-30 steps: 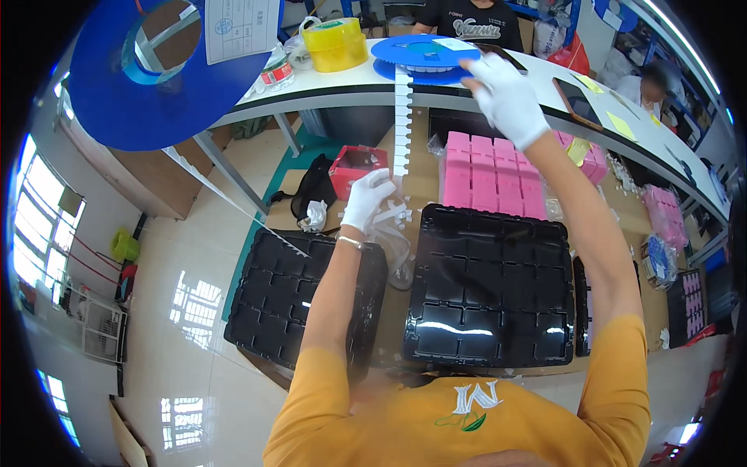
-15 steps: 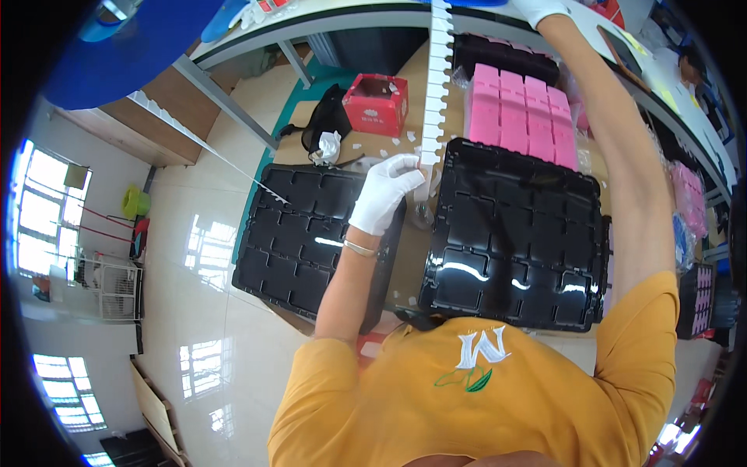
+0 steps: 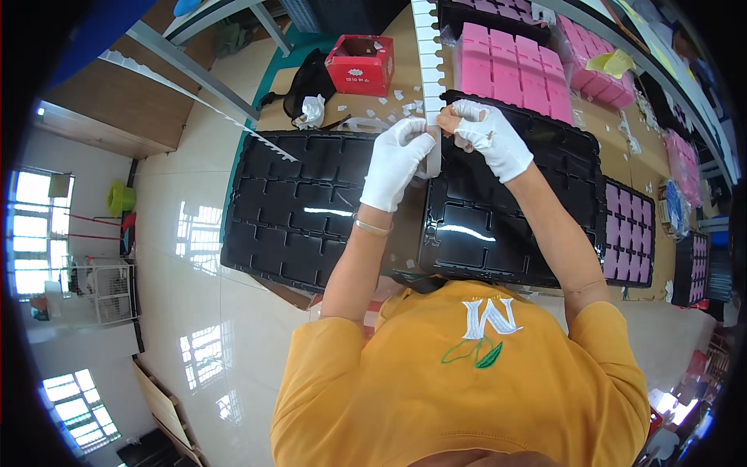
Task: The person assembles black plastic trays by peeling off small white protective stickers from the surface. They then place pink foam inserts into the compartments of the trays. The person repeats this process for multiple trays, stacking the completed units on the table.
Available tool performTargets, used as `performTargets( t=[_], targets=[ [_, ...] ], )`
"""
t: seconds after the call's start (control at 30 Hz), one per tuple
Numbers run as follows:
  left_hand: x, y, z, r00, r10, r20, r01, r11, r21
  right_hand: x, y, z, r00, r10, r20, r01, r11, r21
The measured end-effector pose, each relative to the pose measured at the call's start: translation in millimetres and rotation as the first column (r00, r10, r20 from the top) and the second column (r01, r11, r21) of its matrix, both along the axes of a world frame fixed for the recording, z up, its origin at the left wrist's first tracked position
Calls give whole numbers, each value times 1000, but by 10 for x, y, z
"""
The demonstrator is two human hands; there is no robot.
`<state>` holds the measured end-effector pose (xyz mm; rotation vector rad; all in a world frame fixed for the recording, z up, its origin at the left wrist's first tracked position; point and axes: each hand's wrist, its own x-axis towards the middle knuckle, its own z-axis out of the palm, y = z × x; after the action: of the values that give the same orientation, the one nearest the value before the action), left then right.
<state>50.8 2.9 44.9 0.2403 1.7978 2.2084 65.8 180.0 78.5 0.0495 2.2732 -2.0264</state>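
Both hands met over the middle of the bench, right where two big black trays sat side by side. The left hand (image 3: 397,159) wore a white glove and was pinched shut on a long white strip (image 3: 427,54) with little notches down its side. The right hand (image 3: 489,138) also wore a white glove (with the fingertips cut off), and its bare fingertips (image 3: 447,121) were closed on the same strip, just next to the left hand's grip. The strip came down from the far edge of the bench, and its bottom end hung just under the two hands, over the gap between the trays.

The left black tray (image 3: 303,206) and the right black tray (image 3: 506,226) both looked empty, with shiny bare pockets. So the work seemed to be at an early stage: the strip was held and ready, but no piece of it lay in a tray. It was hard to tell if the hands were tearing the strip or only holding it, since the spot was small in the view.

Small white scraps (image 3: 398,101) lay near the far edge, beside a red box (image 3: 360,64). Stacks of pink trays (image 3: 510,70) sat behind the right black tray.
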Motion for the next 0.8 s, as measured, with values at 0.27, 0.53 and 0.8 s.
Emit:
performTargets(
  t=[0.27, 0.53, 0.8],
  targets=[
    [-15, 166, -134, 613, 106, -783, -609, 695, -382, -55, -62, -75, 969, -41, -243, 85, 981, 174],
    [-95, 23, -195, 712, 248, -657, -416, 902, -111, -382, 762, 298, 930, 342, -134, -208, 791, 575],
    [4, 28, 14, 981, 196, -2, -196, 978, 72, -801, 674, -77, 881, 449, 145, -348, 411, 843]
  ],
)
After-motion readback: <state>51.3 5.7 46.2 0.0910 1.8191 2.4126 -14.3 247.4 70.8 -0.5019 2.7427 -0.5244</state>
